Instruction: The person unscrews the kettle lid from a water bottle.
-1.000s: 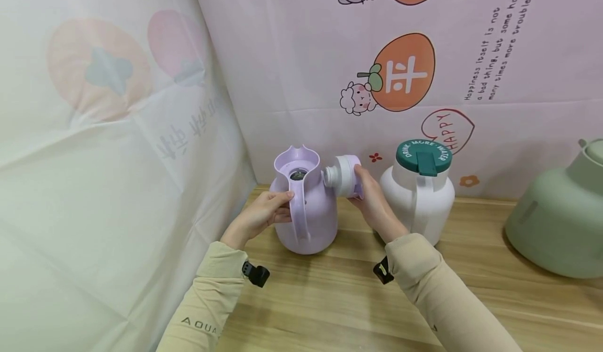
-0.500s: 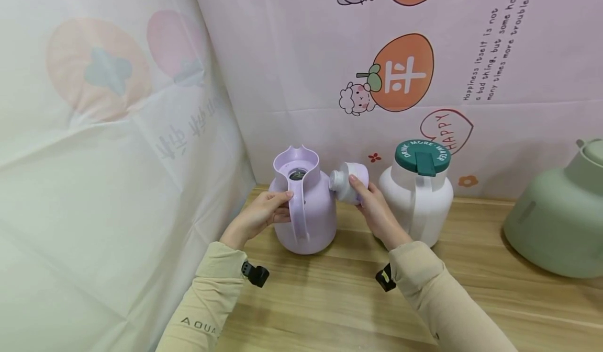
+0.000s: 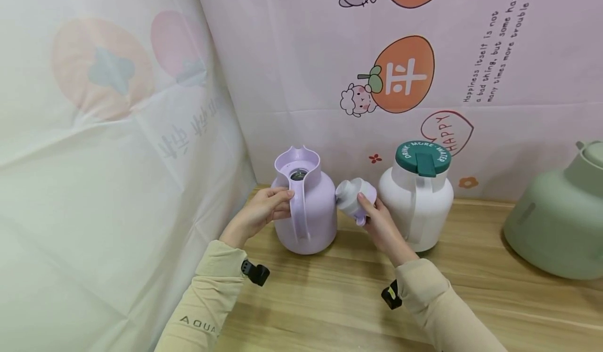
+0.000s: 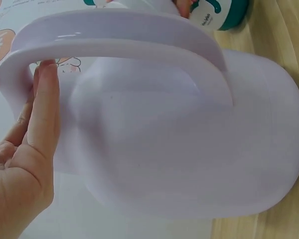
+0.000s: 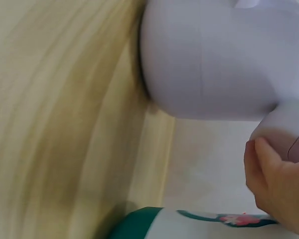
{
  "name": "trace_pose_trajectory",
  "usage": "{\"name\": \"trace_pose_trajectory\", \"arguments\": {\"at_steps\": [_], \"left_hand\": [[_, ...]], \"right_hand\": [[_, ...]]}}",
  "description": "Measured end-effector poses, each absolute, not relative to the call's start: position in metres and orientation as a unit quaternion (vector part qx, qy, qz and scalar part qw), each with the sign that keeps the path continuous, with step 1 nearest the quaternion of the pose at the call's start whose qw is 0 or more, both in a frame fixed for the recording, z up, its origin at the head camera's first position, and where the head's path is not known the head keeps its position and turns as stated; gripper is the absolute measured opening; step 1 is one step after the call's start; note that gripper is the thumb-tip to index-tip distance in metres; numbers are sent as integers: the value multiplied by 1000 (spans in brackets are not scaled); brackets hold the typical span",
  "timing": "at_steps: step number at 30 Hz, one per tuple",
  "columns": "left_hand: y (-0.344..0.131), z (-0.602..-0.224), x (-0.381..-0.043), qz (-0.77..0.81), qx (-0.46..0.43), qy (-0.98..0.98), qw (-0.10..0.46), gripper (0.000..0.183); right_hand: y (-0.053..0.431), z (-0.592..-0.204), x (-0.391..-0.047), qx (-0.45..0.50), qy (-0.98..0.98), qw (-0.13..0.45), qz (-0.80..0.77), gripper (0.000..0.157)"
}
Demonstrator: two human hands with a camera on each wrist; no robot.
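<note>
A lilac thermos jug [image 3: 313, 221] stands upright on the table, its round mouth uncovered. My left hand [image 3: 259, 213] holds the top of the jug's handle [image 3: 299, 211], thumb on its upper side; in the left wrist view the fingers [image 4: 44, 112] pass under the handle. To the right of the jug, my right hand [image 3: 382, 229] grips a white and lilac jug stopper [image 3: 353, 197], its narrower white end tilted up and left, right at the jug's side. In the right wrist view, fingertips press on the stopper's [image 5: 279, 124] white body.
Just right of my right hand stands a white jug [image 3: 435, 205] with a dark green lid [image 3: 424, 157]. A larger sage-green jug [image 3: 556, 221] is at the far right. White printed cloth [image 3: 306, 69] hangs behind and along the left of the wooden table [image 3: 320, 305].
My right hand has moved down and slightly right with the stopper, turning its narrow end upward. The left hand stays on the jug's handle, and the jug has not moved.
</note>
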State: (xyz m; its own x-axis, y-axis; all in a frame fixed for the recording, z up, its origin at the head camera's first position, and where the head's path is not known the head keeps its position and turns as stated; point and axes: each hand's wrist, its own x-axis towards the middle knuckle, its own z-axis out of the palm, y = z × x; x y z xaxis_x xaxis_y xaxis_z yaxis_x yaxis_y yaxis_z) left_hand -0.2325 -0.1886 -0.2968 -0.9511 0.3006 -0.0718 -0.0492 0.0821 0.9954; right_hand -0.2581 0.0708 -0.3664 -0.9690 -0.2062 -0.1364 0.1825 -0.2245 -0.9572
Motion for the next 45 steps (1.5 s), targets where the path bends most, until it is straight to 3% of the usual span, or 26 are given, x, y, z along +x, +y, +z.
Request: {"name": "trace_pose_trajectory", "arguments": {"at_steps": [5, 13, 35, 45], "left_hand": [[-190, -298, -236, 705, 88, 689, 144, 43], [-198, -301, -237, 750, 92, 640, 136, 15], [-213, -302, -239, 748, 94, 645, 129, 17], [-230, -303, -241, 754, 94, 639, 116, 22]], "right_hand": [[73, -379, -256, -22, 614, 119, -780, 65], [72, -390, -249, -26, 620, 129, -774, 63], [60, -406, -250, -12, 672, 122, -731, 60], [45, -411, -252, -2, 623, 129, -772, 75]]}}
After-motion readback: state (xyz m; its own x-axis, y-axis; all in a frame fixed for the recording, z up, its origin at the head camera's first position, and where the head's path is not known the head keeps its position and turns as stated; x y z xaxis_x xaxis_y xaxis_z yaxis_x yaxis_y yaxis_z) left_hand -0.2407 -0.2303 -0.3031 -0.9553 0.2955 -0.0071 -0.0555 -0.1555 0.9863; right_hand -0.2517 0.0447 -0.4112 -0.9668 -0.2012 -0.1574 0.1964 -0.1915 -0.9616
